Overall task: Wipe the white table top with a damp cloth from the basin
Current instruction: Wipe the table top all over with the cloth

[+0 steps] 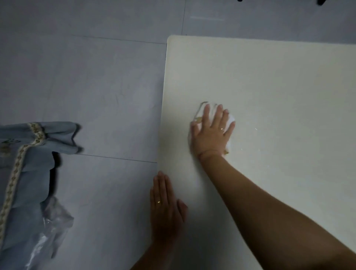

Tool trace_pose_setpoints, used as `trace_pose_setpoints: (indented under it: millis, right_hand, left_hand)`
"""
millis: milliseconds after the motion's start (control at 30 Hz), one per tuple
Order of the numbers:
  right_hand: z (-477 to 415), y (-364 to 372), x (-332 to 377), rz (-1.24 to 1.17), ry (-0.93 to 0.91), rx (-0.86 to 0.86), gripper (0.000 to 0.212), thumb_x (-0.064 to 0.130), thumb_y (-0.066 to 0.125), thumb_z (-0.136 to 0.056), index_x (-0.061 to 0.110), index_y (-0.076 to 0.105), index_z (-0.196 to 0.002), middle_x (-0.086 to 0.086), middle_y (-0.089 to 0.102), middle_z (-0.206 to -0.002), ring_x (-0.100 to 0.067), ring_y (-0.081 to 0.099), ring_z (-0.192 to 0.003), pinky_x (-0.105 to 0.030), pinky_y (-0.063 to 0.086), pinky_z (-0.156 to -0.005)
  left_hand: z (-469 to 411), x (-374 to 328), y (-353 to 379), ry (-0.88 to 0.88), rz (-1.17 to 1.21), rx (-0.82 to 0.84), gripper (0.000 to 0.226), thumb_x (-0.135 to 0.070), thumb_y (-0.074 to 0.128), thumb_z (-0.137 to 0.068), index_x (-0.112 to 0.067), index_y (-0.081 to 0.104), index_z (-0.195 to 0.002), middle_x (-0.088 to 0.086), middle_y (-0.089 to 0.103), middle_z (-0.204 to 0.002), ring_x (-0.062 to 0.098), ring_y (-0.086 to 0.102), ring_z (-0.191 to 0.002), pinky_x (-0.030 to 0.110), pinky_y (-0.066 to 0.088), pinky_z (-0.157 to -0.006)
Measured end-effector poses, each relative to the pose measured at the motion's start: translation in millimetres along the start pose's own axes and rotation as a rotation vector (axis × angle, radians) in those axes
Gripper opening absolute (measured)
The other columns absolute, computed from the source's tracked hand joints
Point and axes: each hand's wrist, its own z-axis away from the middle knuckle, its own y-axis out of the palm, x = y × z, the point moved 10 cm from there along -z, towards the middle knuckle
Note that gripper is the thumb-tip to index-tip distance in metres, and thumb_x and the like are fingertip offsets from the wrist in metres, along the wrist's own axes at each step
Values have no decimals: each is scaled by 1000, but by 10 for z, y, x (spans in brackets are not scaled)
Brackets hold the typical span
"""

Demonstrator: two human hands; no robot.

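The white table top (279, 86) fills the right half of the head view, its left edge running down the middle. My right hand (211, 131) lies flat with spread fingers on a crumpled white cloth (231, 119), pressing it onto the table near the left edge. Only the cloth's rims show around the hand. My left hand (165, 208) rests flat with straight fingers on the table's left edge, nearer to me. The basin is not in view.
Grey tiled floor (86, 77) lies left of and beyond the table. A light blue garment with patterned trim (23, 173) and a clear plastic bag (52, 231) are at the far left. Dark feet of some furniture show at the top right (321, 2).
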Motion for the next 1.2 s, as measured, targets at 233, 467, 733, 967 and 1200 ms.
trace_pose_setpoints:
  millis: [233, 467, 733, 967, 1200]
  right_hand:
    - [196, 82, 625, 110, -638, 66, 62, 53, 8, -93, 32, 0, -150, 0, -1, -161, -22, -6, -147, -46, -14, -115]
    - [-459, -113, 127, -43, -60, -29, 56, 43, 12, -99, 29, -3, -151, -3, -7, -160, -23, -10, -147, -48, -13, -116]
    - [-715, -211, 395, 158, -644, -19, 54, 39, 23, -101, 28, 7, -151, -2, 6, -160, -21, 2, -147, -43, -5, -117]
    - [-954, -182, 697, 46, -207, -43, 57, 38, 16, -99, 22, -2, -151, -8, -5, -160, -27, -6, -147, -49, -11, -115]
    - [-1421, -411, 446, 120, -447, -30, 55, 43, 21, -101, 28, 6, -151, -2, 2, -161, -20, -1, -147, -43, -7, -116]
  left_hand:
    - [-388, -195, -132, 50, -15, -35, 65, -22, 38, -84, 6, 35, -142, 21, 33, -151, 35, 30, -141, 44, 22, -116]
    - [-1376, -425, -157, 115, -95, -67, 66, -37, 39, -95, -1, 25, -149, 16, 22, -157, 30, 18, -146, 43, 20, -119]
    - [-1425, -394, -96, 108, -110, -114, 70, -41, 36, -93, -1, 23, -149, 15, 21, -158, 27, 14, -147, 42, 21, -119]
    - [-1436, -400, -109, 101, -101, -121, 70, -40, 39, -91, -1, 27, -148, 15, 24, -156, 27, 17, -147, 43, 23, -118]
    - [-1439, -401, -106, 105, -90, -114, 72, -38, 41, -89, -1, 26, -148, 15, 23, -157, 27, 16, -147, 42, 20, -118]
